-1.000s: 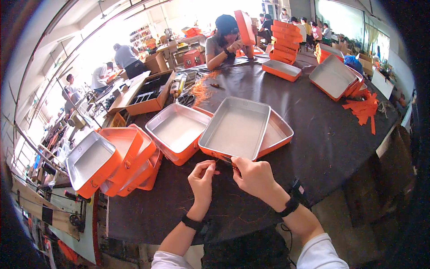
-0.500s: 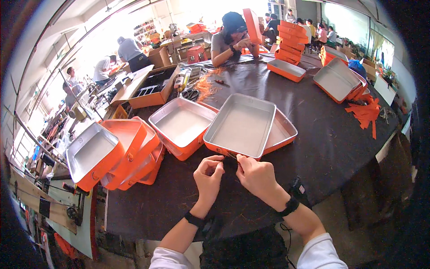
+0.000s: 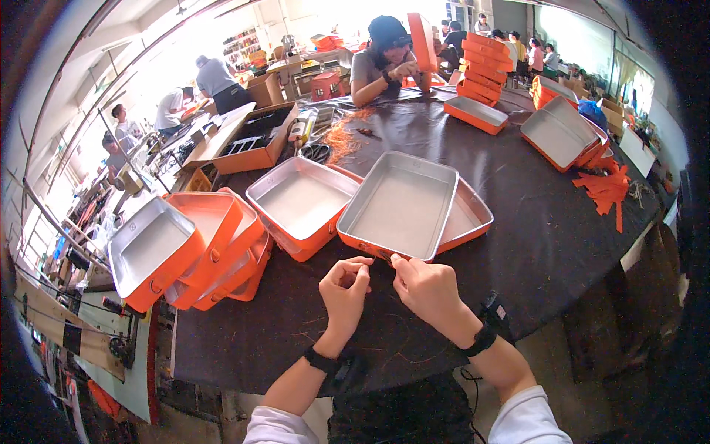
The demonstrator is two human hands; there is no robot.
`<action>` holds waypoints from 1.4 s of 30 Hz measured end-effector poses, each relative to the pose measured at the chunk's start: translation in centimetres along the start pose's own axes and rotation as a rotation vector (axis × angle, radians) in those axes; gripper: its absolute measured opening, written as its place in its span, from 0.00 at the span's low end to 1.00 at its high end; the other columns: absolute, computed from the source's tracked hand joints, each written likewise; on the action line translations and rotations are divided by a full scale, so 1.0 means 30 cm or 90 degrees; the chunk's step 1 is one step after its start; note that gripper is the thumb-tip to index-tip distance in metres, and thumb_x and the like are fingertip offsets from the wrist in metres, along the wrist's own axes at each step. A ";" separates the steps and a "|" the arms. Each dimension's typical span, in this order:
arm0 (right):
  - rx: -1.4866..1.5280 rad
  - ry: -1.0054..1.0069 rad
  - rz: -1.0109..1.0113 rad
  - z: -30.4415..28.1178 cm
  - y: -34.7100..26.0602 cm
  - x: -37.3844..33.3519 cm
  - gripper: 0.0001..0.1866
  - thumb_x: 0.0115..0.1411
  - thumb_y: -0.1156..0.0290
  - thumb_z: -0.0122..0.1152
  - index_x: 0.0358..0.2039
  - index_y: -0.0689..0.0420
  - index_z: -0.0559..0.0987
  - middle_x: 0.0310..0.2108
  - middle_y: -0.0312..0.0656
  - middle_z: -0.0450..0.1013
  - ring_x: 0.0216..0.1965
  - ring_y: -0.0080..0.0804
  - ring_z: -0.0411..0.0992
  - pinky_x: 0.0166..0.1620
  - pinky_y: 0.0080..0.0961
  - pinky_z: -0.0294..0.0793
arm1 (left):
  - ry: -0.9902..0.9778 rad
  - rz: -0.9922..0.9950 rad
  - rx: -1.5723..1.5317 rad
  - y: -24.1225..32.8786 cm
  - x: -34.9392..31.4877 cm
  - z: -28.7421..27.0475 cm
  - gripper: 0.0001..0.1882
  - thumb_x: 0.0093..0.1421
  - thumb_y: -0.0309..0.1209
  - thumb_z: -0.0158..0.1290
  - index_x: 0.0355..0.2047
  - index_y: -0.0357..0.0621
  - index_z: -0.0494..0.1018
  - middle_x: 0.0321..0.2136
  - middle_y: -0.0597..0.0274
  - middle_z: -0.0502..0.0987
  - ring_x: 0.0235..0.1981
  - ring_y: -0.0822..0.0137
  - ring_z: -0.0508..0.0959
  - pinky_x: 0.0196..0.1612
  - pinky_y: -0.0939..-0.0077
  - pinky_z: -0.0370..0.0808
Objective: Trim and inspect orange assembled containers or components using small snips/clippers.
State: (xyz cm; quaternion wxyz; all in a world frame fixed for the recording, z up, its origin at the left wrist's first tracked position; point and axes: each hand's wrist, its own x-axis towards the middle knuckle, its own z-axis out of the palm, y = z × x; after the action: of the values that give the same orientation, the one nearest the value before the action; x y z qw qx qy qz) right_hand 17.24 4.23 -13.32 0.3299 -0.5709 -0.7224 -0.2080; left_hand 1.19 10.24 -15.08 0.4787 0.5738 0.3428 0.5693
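Observation:
An orange case half with a silvery grey lining [image 3: 399, 203] lies tilted across another case half [image 3: 467, 214] on the dark tabletop. At its near edge, my right hand [image 3: 429, 292] is closed in a pinch, fingertips touching or almost touching the orange side wall by a small dark fitting. What sits in that pinch is hidden. My left hand [image 3: 345, 290] is just to the left, thumb and forefinger pressed together close to the same edge. Anything between those fingers is too small to make out.
More case halves [image 3: 302, 198] stand at left, beside a leaning stack [image 3: 222, 251]. Across the table a co-worker [image 3: 388, 55] handles an orange piece near a tall stack [image 3: 484, 70]. Orange strips [image 3: 605, 191] lie at right; scissors [image 3: 316, 153] and an open carton [image 3: 255, 140] at far left.
Both hands keep nearly the same pinched pose at the case's near edge, with only slight finger movement. The view has shifted a little.

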 end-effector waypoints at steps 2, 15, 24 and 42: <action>-0.005 -0.014 -0.008 -0.018 -0.004 0.006 0.17 0.54 0.67 0.69 0.45 0.56 0.82 0.24 0.37 0.75 0.21 0.33 0.78 0.25 0.30 0.77 | 0.004 0.004 0.017 -0.004 0.000 -0.004 0.05 0.64 0.21 0.56 0.29 0.36 0.77 0.39 0.55 0.84 0.24 0.80 0.76 0.26 0.83 0.77; 0.111 0.063 0.060 -0.018 0.023 0.022 0.13 0.57 0.71 0.69 0.42 0.56 0.81 0.23 0.42 0.78 0.22 0.37 0.79 0.25 0.31 0.78 | 0.003 0.037 -0.009 -0.009 -0.001 -0.007 0.05 0.63 0.19 0.55 0.29 0.34 0.76 0.36 0.57 0.84 0.25 0.82 0.74 0.29 0.86 0.71; 0.086 0.018 0.237 -0.069 0.077 0.045 0.19 0.53 0.55 0.74 0.42 0.49 0.83 0.23 0.45 0.80 0.26 0.43 0.82 0.29 0.39 0.80 | -0.070 -0.016 -0.093 -0.036 0.005 -0.040 0.11 0.67 0.29 0.50 0.31 0.36 0.79 0.33 0.58 0.83 0.21 0.76 0.73 0.24 0.82 0.70; 0.288 0.044 0.333 -0.074 0.105 0.053 0.07 0.59 0.75 0.66 0.38 0.60 0.79 0.29 0.53 0.78 0.34 0.53 0.80 0.36 0.42 0.77 | -0.009 -0.009 -0.044 -0.053 0.025 -0.027 0.15 0.67 0.29 0.58 0.51 0.41 0.69 0.35 0.66 0.76 0.22 0.78 0.73 0.26 0.83 0.71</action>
State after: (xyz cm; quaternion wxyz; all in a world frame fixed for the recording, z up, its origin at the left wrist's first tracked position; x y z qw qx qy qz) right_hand 20.60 4.63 -10.87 0.5145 -0.6416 -0.5681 0.0297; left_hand 0.74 11.57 -16.40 0.5046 0.5582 0.3234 0.5738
